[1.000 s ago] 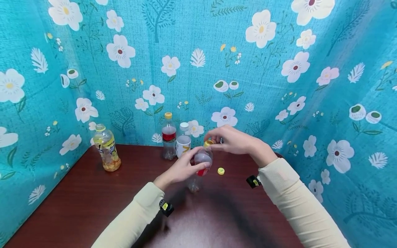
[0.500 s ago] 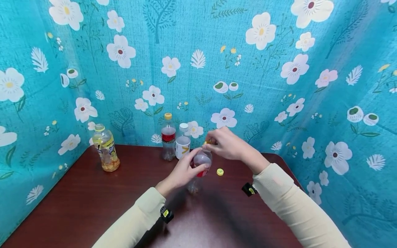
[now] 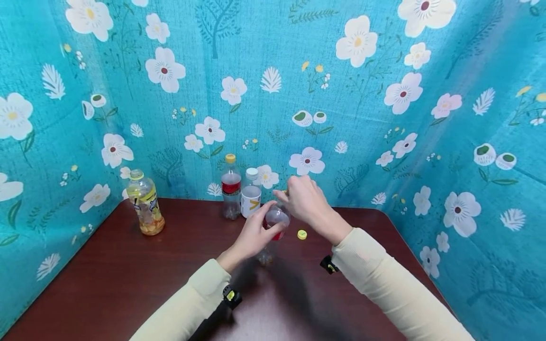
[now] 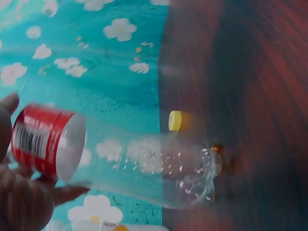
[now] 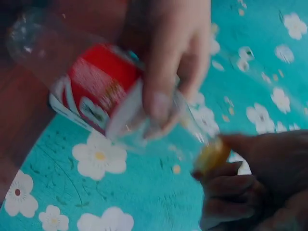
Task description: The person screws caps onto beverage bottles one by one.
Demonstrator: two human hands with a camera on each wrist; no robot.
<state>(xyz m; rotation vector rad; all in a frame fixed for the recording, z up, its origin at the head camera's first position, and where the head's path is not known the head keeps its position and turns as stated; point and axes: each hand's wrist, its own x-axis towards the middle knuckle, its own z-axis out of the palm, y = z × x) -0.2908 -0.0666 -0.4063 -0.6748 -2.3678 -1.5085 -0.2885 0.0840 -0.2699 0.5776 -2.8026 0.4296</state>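
My left hand (image 3: 254,230) grips a clear plastic soda bottle (image 4: 144,163) by its upper part, around and above the red label (image 4: 43,137). The bottle leans, its neck up and to the right in the head view. At the neck my right hand (image 3: 308,202) pinches a yellow cap (image 5: 211,156) between thumb and fingers, seen in the right wrist view. In the head view the back of that hand mostly hides the cap. Just right of the bottle, a loose yellow cap (image 3: 302,235) lies on the dark table.
Behind the left hand stand a red-labelled bottle (image 3: 231,189) with a yellow cap and a white-labelled bottle (image 3: 251,196) with a white cap. Farther left is a yellow-labelled bottle (image 3: 147,203) with amber contents. A flowered blue curtain (image 3: 256,109) encloses the brown table (image 3: 106,284).
My right hand has rolled over at the bottle neck, its back turning up and its forearm swinging left. The left hand keeps its grip on the bottle, nearly still.
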